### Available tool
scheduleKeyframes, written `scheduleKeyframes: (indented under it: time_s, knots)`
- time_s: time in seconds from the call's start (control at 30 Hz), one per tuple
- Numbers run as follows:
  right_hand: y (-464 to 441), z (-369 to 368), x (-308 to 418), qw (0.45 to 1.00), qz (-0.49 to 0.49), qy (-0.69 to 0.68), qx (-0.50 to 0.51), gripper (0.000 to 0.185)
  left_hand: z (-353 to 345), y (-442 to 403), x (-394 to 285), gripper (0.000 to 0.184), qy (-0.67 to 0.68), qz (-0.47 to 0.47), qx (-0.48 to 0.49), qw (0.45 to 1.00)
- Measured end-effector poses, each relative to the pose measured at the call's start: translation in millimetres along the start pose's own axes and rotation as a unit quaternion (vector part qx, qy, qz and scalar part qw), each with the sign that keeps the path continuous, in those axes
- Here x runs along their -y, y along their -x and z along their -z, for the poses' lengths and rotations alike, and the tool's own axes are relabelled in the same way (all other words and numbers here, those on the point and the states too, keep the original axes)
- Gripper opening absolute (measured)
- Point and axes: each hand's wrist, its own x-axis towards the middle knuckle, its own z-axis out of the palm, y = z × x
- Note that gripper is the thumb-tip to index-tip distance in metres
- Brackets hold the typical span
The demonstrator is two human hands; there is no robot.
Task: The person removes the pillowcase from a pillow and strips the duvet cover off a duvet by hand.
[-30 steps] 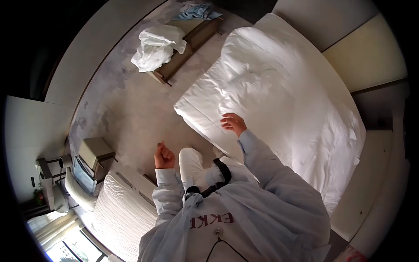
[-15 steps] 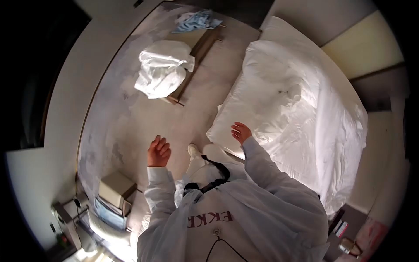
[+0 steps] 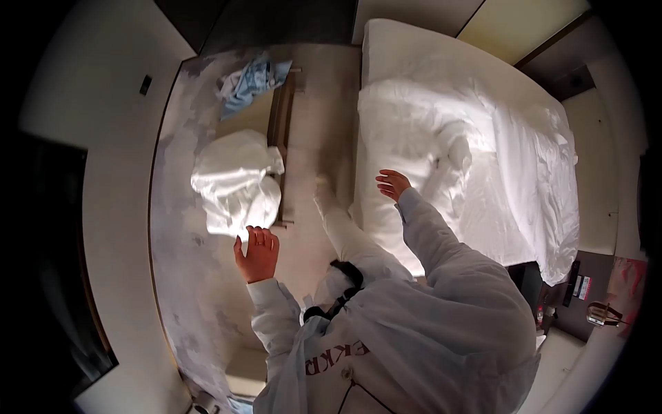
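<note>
Pale smock (image 3: 427, 324): red lettering, partly readable, "EKK", last character unclear. Left hand (image 3: 258, 255) empty, fingers spread, by white bundle (image 3: 234, 176) on bench (image 3: 248, 119); contact unclear. Right hand (image 3: 394, 184) empty, fingers loosely extended, over white bedding (image 3: 469, 165). Blue cloth (image 3: 254, 86) lies on bench's far end.

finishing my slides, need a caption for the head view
Between bed and bench: left hand near white cloth, right hand by rumpled bedding.

My left hand (image 3: 257, 257) is out front, fingers forward, thumb splayed, and my right hand (image 3: 394, 185) angles inward, fingers loosely spread.
</note>
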Motion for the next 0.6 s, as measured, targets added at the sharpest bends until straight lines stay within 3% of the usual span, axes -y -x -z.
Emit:
scheduleKeyframes:
  time_s: [0.07,0.1,0.2,0.27,0.37,0.43,0.47,0.53,0.6]
  knots:
    - [-46.1,-6.8,35.9,0.999,0.017,-0.036,0.007,0.025,-12.9,-52.0,-6.8,0.034,-0.065,-0.008,-0.056,0.996]
    - [-68.2,-12.1,60.9,0.997,0.030,-0.069,0.017,0.025,-7.7,-81.5,-11.5,0.039,-0.076,0.014,-0.037,0.996]
    - [-109.9,-30.7,139.6,0.998,0.015,-0.056,-0.002,0.025,-10.3,-173.9,-4.2,0.039,-0.025,0.065,-0.070,0.995]
    - [-112.6,-27.1,187.3,0.985,0.147,-0.009,0.086,0.023,-25.9,-231.4,2.9,0.037,-0.034,0.127,-0.099,0.986]
    - [-138.0,-3.9,222.6,0.986,0.156,-0.035,0.040,0.025,-63.8,-315.0,26.8,0.039,-0.095,0.205,-0.058,0.972]
    - [-145.2,10.4,221.4,0.988,0.109,-0.099,-0.036,0.026,-88.1,-374.4,39.8,0.043,-0.287,0.256,0.013,0.923]
    - [-150.5,17.9,211.5,0.984,0.080,-0.137,-0.080,0.026,-99.0,-402.6,45.3,0.043,-0.302,0.266,0.026,0.915]
    - [-159.7,32.0,183.9,0.973,0.063,-0.202,-0.096,0.027,-109.1,-458.6,66.3,0.042,-0.432,0.317,0.032,0.844]
    - [-172.3,42.2,144.7,0.934,0.110,-0.339,-0.028,0.030,-107.7,-517.7,90.3,0.041,-0.505,0.355,0.054,0.785]
